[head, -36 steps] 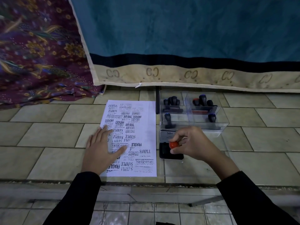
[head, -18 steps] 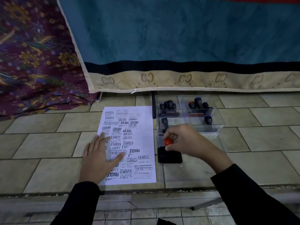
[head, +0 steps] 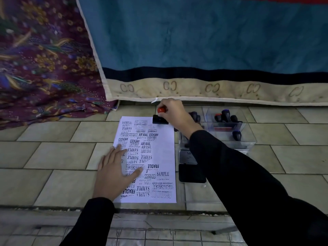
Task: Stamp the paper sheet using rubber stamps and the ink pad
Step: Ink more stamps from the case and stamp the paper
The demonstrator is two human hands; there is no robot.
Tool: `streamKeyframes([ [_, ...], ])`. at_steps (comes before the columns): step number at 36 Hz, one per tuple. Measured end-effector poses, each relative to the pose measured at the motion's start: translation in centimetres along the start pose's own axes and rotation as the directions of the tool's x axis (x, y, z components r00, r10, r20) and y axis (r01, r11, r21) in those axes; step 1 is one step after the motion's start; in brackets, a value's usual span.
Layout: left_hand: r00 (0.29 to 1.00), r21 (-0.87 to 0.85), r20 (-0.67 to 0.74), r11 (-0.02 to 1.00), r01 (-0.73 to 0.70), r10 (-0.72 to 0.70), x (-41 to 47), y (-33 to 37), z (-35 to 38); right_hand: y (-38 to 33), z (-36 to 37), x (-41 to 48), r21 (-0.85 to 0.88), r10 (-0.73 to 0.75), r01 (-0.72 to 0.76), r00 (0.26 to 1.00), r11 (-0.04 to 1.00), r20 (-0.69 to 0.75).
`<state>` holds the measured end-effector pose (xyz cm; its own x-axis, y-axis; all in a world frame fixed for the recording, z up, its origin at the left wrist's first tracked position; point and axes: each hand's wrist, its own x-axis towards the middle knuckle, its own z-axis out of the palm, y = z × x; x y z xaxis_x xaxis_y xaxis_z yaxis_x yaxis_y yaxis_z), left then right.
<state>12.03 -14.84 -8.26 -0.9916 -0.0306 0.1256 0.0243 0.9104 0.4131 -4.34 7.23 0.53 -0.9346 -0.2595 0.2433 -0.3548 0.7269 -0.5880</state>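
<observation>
Your right hand point(head: 174, 112) gripped a red-knobbed rubber stamp point(head: 160, 118) at the far edge of the paper sheet point(head: 165, 153); your left hand point(head: 113, 173) lay flat and open on it.

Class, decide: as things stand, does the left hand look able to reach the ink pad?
Probably yes. The left hand lies flat on the paper, and only paper separates it from the ink pad; the right sleeve overlaps just the pad's right edge.

Right sleeve point(head: 230, 166) covers part of the ink pad point(head: 190, 174) and the left side of the clear box point(head: 249, 139). Left hand point(head: 113, 173) hides several prints on the paper point(head: 165, 153). Face of the stamp point(head: 160, 119) unseen, probably against the paper.
</observation>
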Motion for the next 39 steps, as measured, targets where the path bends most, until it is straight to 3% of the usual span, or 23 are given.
streamKeyframes([
  [39,1.000,0.012,-0.007,1.000,-0.012,0.012,0.0,-0.4,0.4,-0.1,3.3,3.3,0.007,0.039,-0.039,0.998,0.999,0.051],
])
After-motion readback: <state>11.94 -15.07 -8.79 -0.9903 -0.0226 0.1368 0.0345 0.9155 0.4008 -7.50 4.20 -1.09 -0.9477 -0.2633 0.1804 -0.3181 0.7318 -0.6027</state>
